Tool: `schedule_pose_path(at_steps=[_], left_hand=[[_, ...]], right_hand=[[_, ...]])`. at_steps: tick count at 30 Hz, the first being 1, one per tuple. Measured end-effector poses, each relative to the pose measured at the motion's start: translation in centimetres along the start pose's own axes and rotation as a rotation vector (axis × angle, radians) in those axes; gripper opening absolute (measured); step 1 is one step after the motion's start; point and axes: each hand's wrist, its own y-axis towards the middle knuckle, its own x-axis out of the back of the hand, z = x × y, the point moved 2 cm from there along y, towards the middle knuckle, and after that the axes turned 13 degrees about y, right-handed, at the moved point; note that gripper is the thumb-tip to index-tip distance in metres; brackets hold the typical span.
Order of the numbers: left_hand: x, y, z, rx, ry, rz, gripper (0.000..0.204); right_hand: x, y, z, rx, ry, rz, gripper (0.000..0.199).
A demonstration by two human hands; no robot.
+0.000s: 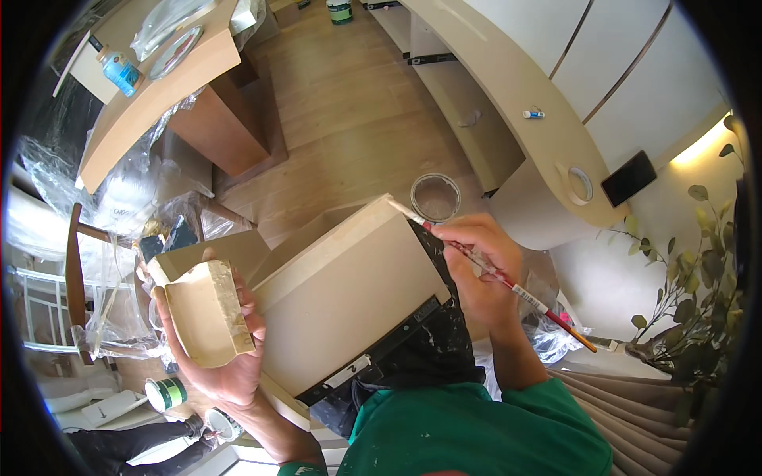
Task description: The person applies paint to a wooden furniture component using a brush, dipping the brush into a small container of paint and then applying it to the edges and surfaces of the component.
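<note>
Person stands over a beige panel (349, 297) propped against their dark, paint-flecked trousers. Left hand (218, 341) grasps a small beige block (208, 313), fingers wrapped round its edges, just left of the panel. Right hand (476, 270) pinches a thin brush (508, 285), tip touching the panel's top corner. Glass jar (435, 197) sits on the floor just beyond that corner. Risks, judging from this: the panel looks only leaned, so brush pressure could slide it off the leg; a slip could knock the jar; the block's wide grip looks loose and could drop.
</note>
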Motion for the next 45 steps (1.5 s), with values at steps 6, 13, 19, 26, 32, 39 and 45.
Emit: schedule_pose_path(at_steps=[6, 13, 19, 26, 32, 39, 45], left_hand=[[-0.1, 0.0, 0.0, 0.000, -0.011, 0.015, 0.081], [-0.3, 0.0, 0.0, 0.005, 0.008, -0.022, 0.080], [-0.2, 0.0, 0.1, -0.007, -0.016, -0.025, 0.080], [0.2, 0.0, 0.0, -0.012, 0.022, -0.016, 0.081], [0.2, -0.1, -0.2, -0.005, 0.021, -0.020, 0.081], [0.0, 0.0, -0.1, -0.005, 0.007, -0.022, 0.080], [0.1, 0.0, -0.1, -0.003, 0.013, -0.028, 0.081]], right_hand=[[0.4, 0.5, -0.4, -0.005, 0.004, -0.013, 0.028], [0.4, 1.0, -0.3, -0.018, 0.009, -0.010, 0.027], [0.4, 1.0, -0.2, -0.013, -0.025, -0.019, 0.027], [0.3, 0.6, 0.0, -0.029, -0.019, -0.017, 0.028], [0.0, 0.9, 0.1, 0.048, -0.124, 0.006, 0.027], [0.4, 1.1, 0.1, -0.012, 0.014, -0.041, 0.024], [1.2, 1.2, -1.3, -0.032, 0.110, -0.057, 0.021]])
